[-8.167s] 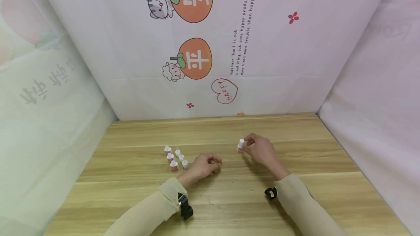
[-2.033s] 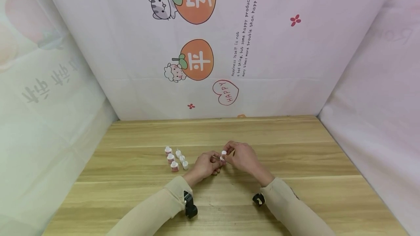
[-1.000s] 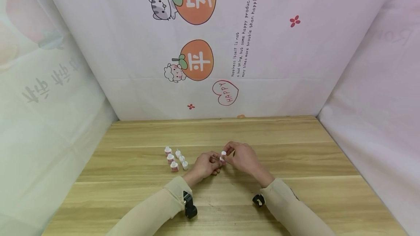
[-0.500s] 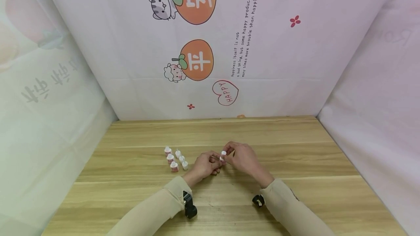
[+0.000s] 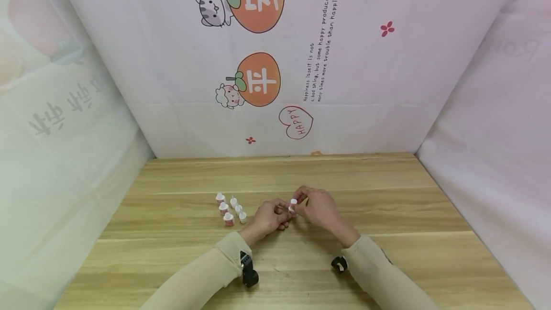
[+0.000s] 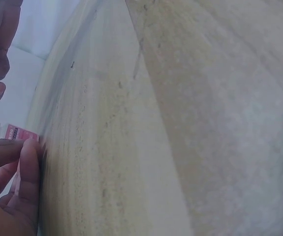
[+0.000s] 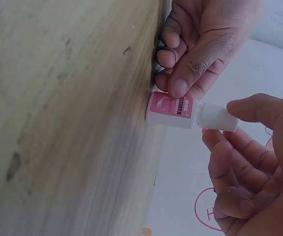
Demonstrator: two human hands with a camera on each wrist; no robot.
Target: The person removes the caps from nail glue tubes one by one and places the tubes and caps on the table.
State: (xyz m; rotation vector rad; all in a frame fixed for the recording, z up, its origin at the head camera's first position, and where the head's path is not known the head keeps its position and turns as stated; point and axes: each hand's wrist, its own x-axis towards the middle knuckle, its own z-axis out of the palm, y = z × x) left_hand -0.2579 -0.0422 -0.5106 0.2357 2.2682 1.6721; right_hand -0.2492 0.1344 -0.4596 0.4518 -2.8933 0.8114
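A small white glue bottle [image 7: 171, 110] with a pink label stands upright on the table between both hands, partly hidden by fingers in the head view. My left hand [image 5: 268, 218] holds its body with thumb and fingers. Around the white cap [image 7: 217, 117] on top, my right hand [image 5: 320, 208] pinches with thumb and fingertips. In the right wrist view a narrow gap shows between cap and bottle shoulder. To the left, three uncapped bottles [image 5: 229, 219] stand in a row. Beside them are three white caps [image 5: 243, 217] with their thin brushes pointing up.
The wooden table [image 5: 366, 171] meets a printed white cloth backdrop [image 5: 353, 123] at its far edge. White cloth sides rise on the left and right. Each wrist carries a black strapped camera [image 5: 249, 271].
Since the oldest frame, my right hand has brought the capped bottle leftward to my left hand, which now holds it too. Over the last two seconds both hands have stayed nearly still.
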